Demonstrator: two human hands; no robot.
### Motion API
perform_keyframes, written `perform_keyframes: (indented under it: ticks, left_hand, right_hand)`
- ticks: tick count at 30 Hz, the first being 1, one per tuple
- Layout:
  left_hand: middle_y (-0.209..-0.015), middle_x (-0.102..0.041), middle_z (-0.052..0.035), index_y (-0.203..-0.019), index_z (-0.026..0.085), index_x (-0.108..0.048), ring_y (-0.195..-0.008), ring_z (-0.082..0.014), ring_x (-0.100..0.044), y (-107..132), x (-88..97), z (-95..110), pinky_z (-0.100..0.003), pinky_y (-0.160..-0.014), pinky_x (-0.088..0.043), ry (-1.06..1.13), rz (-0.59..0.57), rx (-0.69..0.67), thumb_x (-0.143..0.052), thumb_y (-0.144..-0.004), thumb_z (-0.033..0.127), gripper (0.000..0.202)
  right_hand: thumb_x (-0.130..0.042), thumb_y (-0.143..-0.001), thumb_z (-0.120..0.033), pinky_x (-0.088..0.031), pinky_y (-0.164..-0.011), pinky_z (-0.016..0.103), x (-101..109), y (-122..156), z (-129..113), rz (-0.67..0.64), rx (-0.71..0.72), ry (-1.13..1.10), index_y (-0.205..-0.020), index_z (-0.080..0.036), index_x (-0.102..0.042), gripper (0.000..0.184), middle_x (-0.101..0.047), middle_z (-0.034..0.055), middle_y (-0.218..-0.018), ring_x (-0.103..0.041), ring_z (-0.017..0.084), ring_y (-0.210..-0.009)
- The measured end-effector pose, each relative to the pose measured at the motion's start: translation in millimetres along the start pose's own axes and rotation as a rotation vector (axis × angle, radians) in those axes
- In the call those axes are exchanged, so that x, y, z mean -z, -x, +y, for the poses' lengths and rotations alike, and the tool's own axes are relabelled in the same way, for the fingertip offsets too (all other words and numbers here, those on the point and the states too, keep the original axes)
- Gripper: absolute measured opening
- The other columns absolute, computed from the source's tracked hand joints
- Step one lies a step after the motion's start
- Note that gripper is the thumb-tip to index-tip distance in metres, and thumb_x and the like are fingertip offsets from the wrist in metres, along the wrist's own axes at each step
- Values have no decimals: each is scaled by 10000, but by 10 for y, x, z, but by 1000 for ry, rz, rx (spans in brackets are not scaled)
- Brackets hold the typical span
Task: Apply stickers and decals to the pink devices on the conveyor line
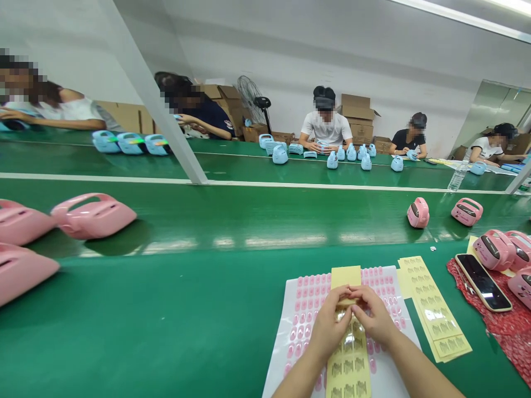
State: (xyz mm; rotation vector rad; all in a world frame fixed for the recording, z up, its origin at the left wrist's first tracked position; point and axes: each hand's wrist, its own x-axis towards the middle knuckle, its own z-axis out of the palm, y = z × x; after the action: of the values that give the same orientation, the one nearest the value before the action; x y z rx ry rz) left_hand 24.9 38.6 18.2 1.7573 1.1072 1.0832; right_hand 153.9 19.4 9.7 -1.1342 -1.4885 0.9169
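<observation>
My left hand (329, 326) and my right hand (376, 320) meet over a yellow sheet of clear printed labels (347, 369), fingertips close together and thumbs nearly touching. Both hands pinch the sheet near its upper part, where it looks bent; the exact grip is partly hidden by my fingers. Beneath it lies a white sheet (286, 309) with rows of small pink oval stickers (306, 317). More yellow label sheets (433, 309) rest on the green table just right of my right hand.
Pink handled plastic cases (97, 216) stand at the left, smaller pink ones (493, 250) at the right. A phone (484, 283) lies on red bubble wrap (504, 337). Beyond a pale rail (265, 184), several people sit with light-blue cases (280, 155). A slanted post (161, 99) rises at left.
</observation>
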Motion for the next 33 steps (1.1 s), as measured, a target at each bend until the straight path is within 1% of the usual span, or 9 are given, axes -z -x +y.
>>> perform_keyframes:
  ticks: [3, 7, 11, 13, 15, 20, 23, 28, 33]
  left_hand:
    - [-1049, -619, -77, -898, 226, -620, -1015, -219, -560, 7, -7, 4, -378, -855, -465, -15, 6, -23, -482, -693, 194, 248]
    - [-1062, -636, -55, -892, 251, -655, -1001, -209, -572, 21, 2, 17, -362, -848, -473, 25, -9, -21, -487, -720, 237, 241]
    - [-783, -687, -40, -750, 220, -653, -737, -187, -628, 31, 4, 65, -302, -648, -514, 50, -17, 74, -512, -717, 284, 158]
    - [-611, -646, -17, -629, 198, -610, -573, -162, -591, 32, -6, 87, -268, -536, -482, 33, -33, 147, -527, -707, 327, 172]
    - [-523, -587, 9, -605, 188, -578, -507, -146, -549, 32, -20, 105, -251, -499, -450, 19, -49, 187, -539, -697, 364, 202]
    - [-747, -642, -28, -889, 193, -593, -698, -171, -594, 40, -38, 147, -258, -623, -464, 115, -227, 91, -452, -771, 381, 262]
    - [-759, -644, -43, -828, 186, -594, -709, -180, -593, 53, -33, 151, -269, -637, -463, 114, -286, 58, -363, -820, 382, 302]
    - [-697, -627, -33, -764, 188, -573, -630, -170, -570, 59, -29, 130, -263, -584, -447, 14, -251, 92, -340, -816, 387, 310]
    - [-633, -600, -20, -707, 195, -581, -592, -168, -537, 54, -41, 101, -261, -557, -421, -85, -234, 65, -303, -817, 422, 375]
  right_hand:
    - [-530, -743, -276, -464, -814, 356, 1, 7, -2, 20, -13, 4, -771, -216, -632, 122, -537, 90, -1004, -519, 227, -1014]
    - [-520, -762, -351, -399, -905, 384, -1, 10, 1, 56, 2, 5, -705, -211, -639, 193, -504, 88, -994, -479, 233, -1057]
    - [-509, -768, -364, -404, -888, 377, 20, 12, 11, 59, -5, 28, -675, -208, -625, 215, -504, 85, -996, -484, 228, -1032]
    - [-506, -768, -353, -408, -876, 371, 39, 14, 17, 39, -14, 33, -658, -206, -612, 212, -512, 81, -988, -492, 226, -1012]
    - [-505, -768, -353, -408, -870, 370, 55, 15, 21, 30, -12, 27, -643, -204, -605, 219, -516, 78, -970, -502, 221, -984]
    - [-480, -773, -442, -419, -842, 372, 56, 20, -9, 4, 6, -42, -644, -201, -634, 314, -520, 80, -933, -517, 226, -954]
    - [-470, -768, -493, -440, -789, 358, 42, 17, -40, -54, -22, -79, -629, -200, -625, 359, -541, 71, -899, -552, 210, -864]
    - [-474, -756, -531, -448, -720, 315, 25, 11, -57, -53, -34, -84, -602, -194, -590, 388, -547, 53, -839, -564, 183, -786]
    - [-477, -750, -551, -441, -722, 312, 24, 2, -19, -62, -35, -101, -582, -186, -561, 410, -556, 52, -806, -560, 175, -768]
